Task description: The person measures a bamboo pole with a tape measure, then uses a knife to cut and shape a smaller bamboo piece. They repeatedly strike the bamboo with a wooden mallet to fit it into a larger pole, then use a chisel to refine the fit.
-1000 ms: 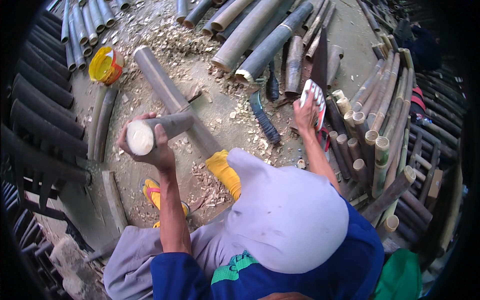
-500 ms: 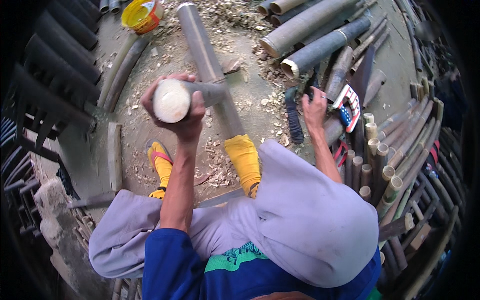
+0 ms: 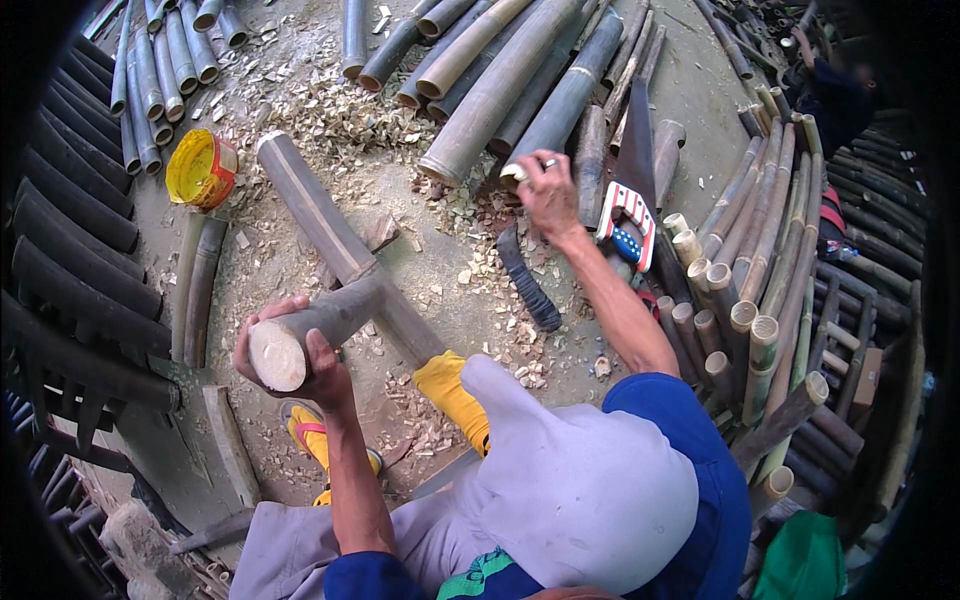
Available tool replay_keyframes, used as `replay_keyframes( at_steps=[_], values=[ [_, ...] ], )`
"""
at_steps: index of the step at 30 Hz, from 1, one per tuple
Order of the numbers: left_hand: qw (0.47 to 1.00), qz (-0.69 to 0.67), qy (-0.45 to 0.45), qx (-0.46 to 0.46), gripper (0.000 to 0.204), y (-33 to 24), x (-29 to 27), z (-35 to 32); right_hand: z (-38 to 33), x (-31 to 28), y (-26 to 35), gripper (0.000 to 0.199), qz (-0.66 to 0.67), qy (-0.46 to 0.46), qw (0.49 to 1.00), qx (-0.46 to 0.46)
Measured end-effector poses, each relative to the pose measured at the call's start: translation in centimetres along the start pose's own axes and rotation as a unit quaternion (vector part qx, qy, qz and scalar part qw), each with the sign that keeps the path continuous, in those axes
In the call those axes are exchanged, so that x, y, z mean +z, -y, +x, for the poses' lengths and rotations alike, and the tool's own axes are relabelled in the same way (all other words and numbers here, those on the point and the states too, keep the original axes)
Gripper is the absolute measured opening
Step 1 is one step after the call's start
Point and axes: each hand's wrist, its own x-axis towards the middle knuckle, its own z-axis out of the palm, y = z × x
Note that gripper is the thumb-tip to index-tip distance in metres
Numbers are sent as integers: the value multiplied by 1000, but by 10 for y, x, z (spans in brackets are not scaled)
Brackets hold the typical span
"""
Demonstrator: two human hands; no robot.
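Observation:
My left hand is wrapped round the near end of a thick grey bamboo piece, whose pale round end face points toward me. The piece's far end meets a long bamboo pole that slants across the ground, its near end by my yellow-covered foot. Out to the right, my right hand has its curled fingers over the near end of a blue-grey bamboo tube. Below that hand lies a black wrapped handle. A handsaw with a striped, starred grip stands just right of it.
Wood chips litter the ground. A yellow and red bucket is at the left, near dark curved bamboo pieces. Bundled bamboo poles crowd the right side. Another person is at the far right.
My view has turned, so the scene sits differently. My right hand has gone from beside the saw and black handle to the blue-grey tube's end. The left keeps its hold on the bamboo piece.

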Motion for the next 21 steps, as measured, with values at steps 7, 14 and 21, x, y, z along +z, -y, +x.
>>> replay_keyframes(
  at_steps=[7,14,21],
  values=[
    [999,-30,-26,-37,59,-2,0,-4,-5,-16,-35,29,68,-2,984,164],
    [997,-67,-26,-23,60,9,-9,-3,-57,8,12,30,160,35,981,101],
    [999,-29,18,34,59,6,2,1,-1,85,-2,60,235,-43,866,439]
  ],
)
